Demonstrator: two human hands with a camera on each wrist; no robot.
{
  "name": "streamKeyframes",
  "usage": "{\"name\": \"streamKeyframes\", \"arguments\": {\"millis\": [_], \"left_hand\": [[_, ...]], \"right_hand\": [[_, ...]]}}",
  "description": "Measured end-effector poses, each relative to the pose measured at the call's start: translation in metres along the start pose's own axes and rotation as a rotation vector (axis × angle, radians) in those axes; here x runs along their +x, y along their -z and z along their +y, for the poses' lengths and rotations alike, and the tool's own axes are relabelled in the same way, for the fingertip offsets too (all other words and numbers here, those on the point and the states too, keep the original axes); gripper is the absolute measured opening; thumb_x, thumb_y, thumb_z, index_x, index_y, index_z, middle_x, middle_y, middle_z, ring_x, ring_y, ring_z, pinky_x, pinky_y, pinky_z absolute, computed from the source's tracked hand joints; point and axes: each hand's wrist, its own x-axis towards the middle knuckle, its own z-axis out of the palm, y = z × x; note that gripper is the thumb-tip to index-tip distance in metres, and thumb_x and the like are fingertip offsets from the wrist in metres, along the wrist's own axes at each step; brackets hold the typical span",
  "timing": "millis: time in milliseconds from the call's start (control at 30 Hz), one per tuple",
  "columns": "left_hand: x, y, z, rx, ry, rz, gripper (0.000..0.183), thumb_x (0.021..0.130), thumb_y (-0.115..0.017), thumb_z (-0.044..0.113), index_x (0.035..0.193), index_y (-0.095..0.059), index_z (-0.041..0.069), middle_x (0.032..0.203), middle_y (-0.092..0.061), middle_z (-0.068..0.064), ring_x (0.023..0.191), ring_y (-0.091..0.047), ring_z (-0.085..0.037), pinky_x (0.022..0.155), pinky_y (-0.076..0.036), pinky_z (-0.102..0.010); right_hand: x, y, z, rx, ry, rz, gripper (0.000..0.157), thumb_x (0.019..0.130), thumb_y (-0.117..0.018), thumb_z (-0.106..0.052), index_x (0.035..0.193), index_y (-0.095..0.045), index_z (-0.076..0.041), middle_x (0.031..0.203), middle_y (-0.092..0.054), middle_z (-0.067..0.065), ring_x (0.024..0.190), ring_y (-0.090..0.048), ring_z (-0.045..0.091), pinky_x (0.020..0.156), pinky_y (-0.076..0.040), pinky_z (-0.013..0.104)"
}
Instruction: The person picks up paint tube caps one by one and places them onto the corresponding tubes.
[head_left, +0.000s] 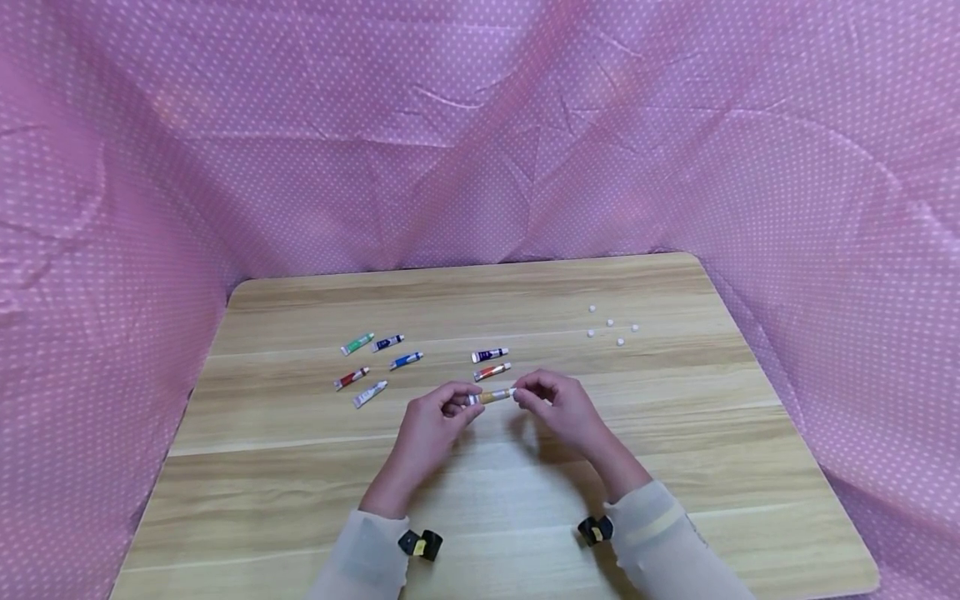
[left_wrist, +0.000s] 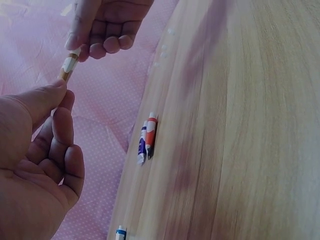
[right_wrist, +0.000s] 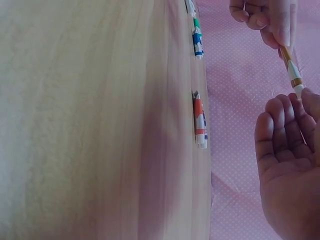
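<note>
Ochre tube (head_left: 492, 397): above tabletop (head_left: 495, 508), between left and right edges | left hand (head_left: 435, 421) pinched tail (head_left: 472, 400); right hand (head_left: 557, 410) pinched cap (right_wrist: 299, 89) | seemed light, soft-bodied, easily dented; flat tail and stiffer cap looked the safest holds

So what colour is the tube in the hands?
Ochre and white: the tube shows best in the right wrist view.

Table (head_left: 495, 475): pale wood; darker grain streaks run from side to side, and the visible corners are rounded.
Cloth (head_left: 450, 150): pink with small white dots; it hangs creased and folded behind the table and along both sides.
</note>
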Motion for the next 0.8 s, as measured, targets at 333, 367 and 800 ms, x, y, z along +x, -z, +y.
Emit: {"name": "streamKeyframes", "arguments": {"millis": [333, 367, 800], "left_hand": [[-0.003, -0.005, 0.001, 0.002, -0.016, -0.002, 0.019, 0.101, -0.080, 0.026, 0.119, -0.078, 0.032, 0.102, -0.074, 0.008, 0.090, -0.065, -0.015, 0.075, -0.058, -0.023], [-0.003, -0.005, 0.001, 0.005, -0.017, -0.002, 0.019, 0.101, -0.080, 0.026, 0.119, -0.078, 0.032, 0.102, -0.074, 0.008, 0.090, -0.065, -0.015, 0.075, -0.058, -0.023], [-0.007, -0.012, -0.002, 0.033, -0.054, 0.035, 0.019, 0.098, -0.082, 0.025, 0.116, -0.080, 0.031, 0.098, -0.074, 0.010, 0.089, -0.065, -0.012, 0.076, -0.058, -0.023]], "right_hand": [[-0.002, -0.006, 0.003, 0.089, -0.059, -0.051, 0.016, 0.112, -0.060, -0.017, 0.108, -0.069, -0.004, 0.098, -0.074, 0.012, 0.091, -0.070, 0.027, 0.083, -0.061, 0.034], [-0.002, -0.007, 0.003, 0.095, -0.060, -0.059, 0.018, 0.113, -0.058, -0.017, 0.109, -0.068, -0.002, 0.098, -0.074, 0.013, 0.092, -0.070, 0.027, 0.083, -0.061, 0.032], [-0.006, -0.012, 0.007, 0.084, -0.077, -0.117, 0.033, 0.117, -0.049, -0.023, 0.105, -0.061, 0.005, 0.090, -0.065, 0.021, 0.078, -0.056, 0.020, 0.074, -0.053, 0.035]]}}
